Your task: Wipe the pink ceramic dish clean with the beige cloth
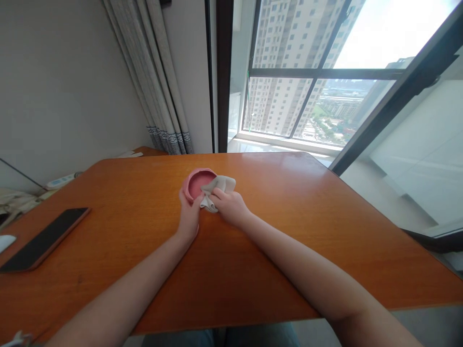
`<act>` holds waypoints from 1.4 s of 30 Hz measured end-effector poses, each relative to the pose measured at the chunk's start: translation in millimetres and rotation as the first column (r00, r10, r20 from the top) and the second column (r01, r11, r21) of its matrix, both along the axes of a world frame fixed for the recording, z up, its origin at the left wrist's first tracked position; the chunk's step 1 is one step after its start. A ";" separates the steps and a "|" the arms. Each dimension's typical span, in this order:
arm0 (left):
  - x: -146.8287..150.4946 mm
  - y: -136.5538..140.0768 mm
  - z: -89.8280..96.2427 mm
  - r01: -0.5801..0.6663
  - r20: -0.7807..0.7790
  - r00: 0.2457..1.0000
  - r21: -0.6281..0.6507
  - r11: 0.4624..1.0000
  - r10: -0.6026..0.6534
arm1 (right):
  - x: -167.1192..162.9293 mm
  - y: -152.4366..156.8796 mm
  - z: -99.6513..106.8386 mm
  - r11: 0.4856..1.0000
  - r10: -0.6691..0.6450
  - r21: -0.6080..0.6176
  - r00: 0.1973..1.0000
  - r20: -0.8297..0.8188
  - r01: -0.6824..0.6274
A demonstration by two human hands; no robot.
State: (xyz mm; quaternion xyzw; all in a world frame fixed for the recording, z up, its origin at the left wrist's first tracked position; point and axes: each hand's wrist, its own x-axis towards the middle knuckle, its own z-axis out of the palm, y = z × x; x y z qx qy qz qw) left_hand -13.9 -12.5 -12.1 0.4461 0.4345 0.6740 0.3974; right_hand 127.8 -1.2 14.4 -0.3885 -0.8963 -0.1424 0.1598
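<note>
A pink bowl (197, 184) is tilted so that its inside faces me, above the middle of the wooden table. My left hand (189, 207) grips its lower left rim, thumb toward the front. Bunched in my right hand (228, 203) is a whitish cloth (224, 183), pressed against the bowl's right rim. Part of the cloth hangs down between my two hands and covers that side of the bowl. Whether the bowl's underside rests on the table is hidden.
The brown wooden table (289, 217) reaches toward a large window (289, 106). On its left lies a dark flat mat with a reddish edge (47, 238), beside a white object (6, 242) cut by the frame. A power strip (61, 180) sits past the left edge, near the curtain (159, 86).
</note>
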 end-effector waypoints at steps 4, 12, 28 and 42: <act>-7.1 1.9 3.8 -0.043 -0.007 0.999 -0.015 0.999 0.043 | 2.0 0.1 2.1 0.999 0.049 0.001 0.999 -0.001 -0.049; -10.9 3.5 10.4 -0.057 -0.266 0.961 0.078 0.995 0.076 | 21.5 15.6 -6.3 0.998 0.043 0.048 0.999 0.000 -0.043; -9.5 5.7 1.8 0.029 -0.168 0.985 0.031 0.999 -0.024 | 15.3 12.9 -10.3 0.998 0.057 0.016 0.998 0.014 -0.057; -4.9 4.6 2.2 0.091 0.023 0.996 -0.131 0.987 -0.088 | 18.3 11.7 0.3 0.999 0.034 -0.034 0.995 0.092 -0.031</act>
